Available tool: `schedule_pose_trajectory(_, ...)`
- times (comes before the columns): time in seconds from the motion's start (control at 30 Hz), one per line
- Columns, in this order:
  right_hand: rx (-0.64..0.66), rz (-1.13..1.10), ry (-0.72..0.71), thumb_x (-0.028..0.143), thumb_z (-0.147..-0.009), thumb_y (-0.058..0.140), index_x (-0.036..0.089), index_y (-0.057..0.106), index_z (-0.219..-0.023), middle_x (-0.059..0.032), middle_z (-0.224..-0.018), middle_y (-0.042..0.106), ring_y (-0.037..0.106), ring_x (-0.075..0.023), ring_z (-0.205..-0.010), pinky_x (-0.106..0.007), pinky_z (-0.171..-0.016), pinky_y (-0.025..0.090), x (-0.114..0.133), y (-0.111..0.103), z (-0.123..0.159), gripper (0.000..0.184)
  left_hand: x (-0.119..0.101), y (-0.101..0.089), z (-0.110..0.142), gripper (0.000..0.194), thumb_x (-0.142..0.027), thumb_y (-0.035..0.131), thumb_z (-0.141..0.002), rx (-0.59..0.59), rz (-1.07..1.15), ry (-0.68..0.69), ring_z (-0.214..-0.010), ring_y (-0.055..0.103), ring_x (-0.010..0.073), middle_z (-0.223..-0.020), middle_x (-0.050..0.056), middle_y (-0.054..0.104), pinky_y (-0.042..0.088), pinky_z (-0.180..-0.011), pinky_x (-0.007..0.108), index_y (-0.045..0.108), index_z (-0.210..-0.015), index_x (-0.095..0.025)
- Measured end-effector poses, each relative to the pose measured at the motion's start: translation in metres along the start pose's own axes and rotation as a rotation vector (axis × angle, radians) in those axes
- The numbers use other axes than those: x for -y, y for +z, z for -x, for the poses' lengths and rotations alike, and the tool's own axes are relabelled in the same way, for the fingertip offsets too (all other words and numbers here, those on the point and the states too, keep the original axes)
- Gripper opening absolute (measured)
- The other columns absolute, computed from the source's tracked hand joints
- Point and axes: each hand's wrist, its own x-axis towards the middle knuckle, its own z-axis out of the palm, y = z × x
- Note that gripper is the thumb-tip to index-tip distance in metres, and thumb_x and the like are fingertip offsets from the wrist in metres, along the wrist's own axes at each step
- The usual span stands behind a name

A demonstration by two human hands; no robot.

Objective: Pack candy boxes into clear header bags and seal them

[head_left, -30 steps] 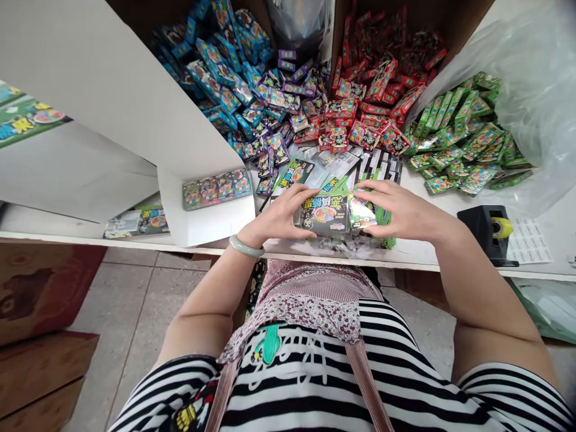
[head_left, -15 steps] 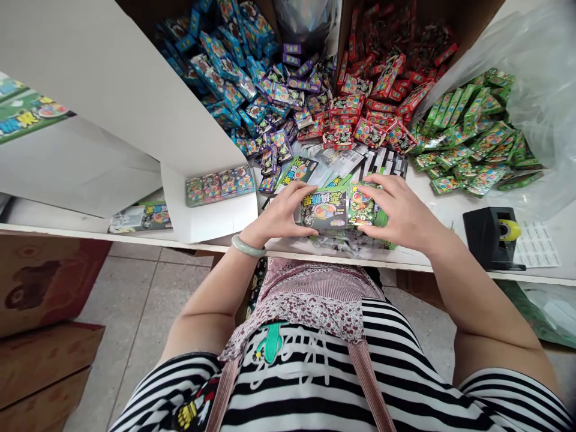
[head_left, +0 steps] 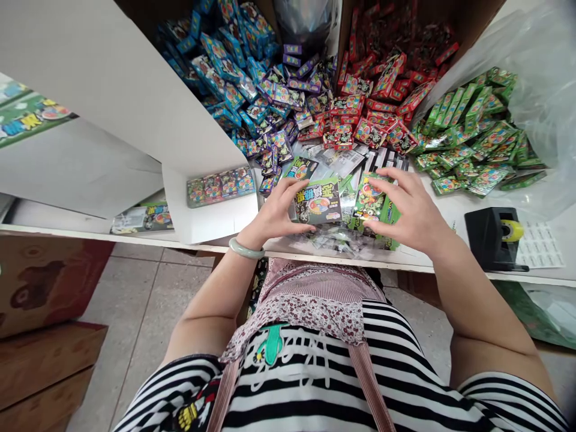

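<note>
My left hand (head_left: 279, 211) grips the left end of a flat, clear-windowed candy package (head_left: 318, 205) with a dark and green printed front. My right hand (head_left: 411, 209) is closed with its thumb and fingers around a small green candy box (head_left: 369, 198). A narrow gap lies between the package and the green box. Beneath and behind both hands are more printed and clear flat packages (head_left: 339, 161), overlapping one another. A filled clear pack of candy boxes (head_left: 220, 187) rests in the white carton on the left.
Blue boxes (head_left: 225, 54), purple boxes (head_left: 288, 95), red boxes (head_left: 382, 84) and green boxes (head_left: 481, 138) lie heaped at the back. A black tape dispenser (head_left: 488, 237) and a label sheet (head_left: 542, 245) sit at right. The white carton (head_left: 216, 225) stands left. The table edge runs before me.
The green box, held in my right hand, has moved slightly right, away from the package's end. My left hand has shifted slightly left and tilted the package.
</note>
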Motion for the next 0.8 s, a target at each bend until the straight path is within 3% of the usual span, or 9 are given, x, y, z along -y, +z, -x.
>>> schedule_pose_trajectory(0.3,0.021,-0.008,-0.019,0.036,-0.087,0.067,0.025,0.043,-0.150,-0.0153,-0.143,0.047,0.047,-0.0401,-0.131,-0.062,-0.111,0.040,0.005,0.011,-0.001,0.067,-0.003,0.006,0.001,0.100,-0.065,0.080,-0.070,0.000,0.011,-0.035,-0.130,0.050,0.0361,-0.137,0.018,0.048,0.043,-0.111,0.054,0.039,-0.149,-0.020)
schedule_pose_trajectory(0.53,0.183,-0.024,-0.115,0.034,-0.086,0.068,0.022,0.049,-0.146,-0.0167,-0.144,0.050,0.048,-0.0387,-0.131,-0.061,-0.110,0.042,-0.002,0.006,-0.005,0.064,-0.002,0.011,0.001,0.101,-0.065,0.079,-0.070,0.050,-0.023,0.019,-0.129,0.050,0.0373,-0.136,0.019,0.048,0.044,-0.109,0.055,0.039,-0.150,-0.020)
schedule_pose_trajectory(0.67,0.240,-0.049,-0.100,0.033,-0.085,0.069,0.018,0.043,-0.149,-0.0186,-0.147,0.050,0.049,-0.0365,-0.134,-0.059,-0.111,0.043,-0.006,0.007,-0.008,0.071,-0.003,0.011,0.003,0.101,-0.066,0.078,-0.071,0.045,-0.021,0.073,-0.127,0.052,0.0372,-0.135,0.020,0.049,0.046,-0.107,0.056,0.037,-0.151,-0.019)
schedule_pose_trajectory(0.8,0.290,-0.061,-0.083,0.031,-0.085,0.067,0.021,0.041,-0.151,-0.0160,-0.149,0.049,0.048,-0.0350,-0.138,-0.059,-0.113,0.043,-0.007,0.011,-0.008,0.072,-0.005,0.009,0.004,0.100,-0.065,0.078,-0.071,0.072,-0.006,0.036,-0.127,0.051,0.0380,-0.136,0.020,0.050,0.045,-0.107,0.058,0.039,-0.151,-0.020)
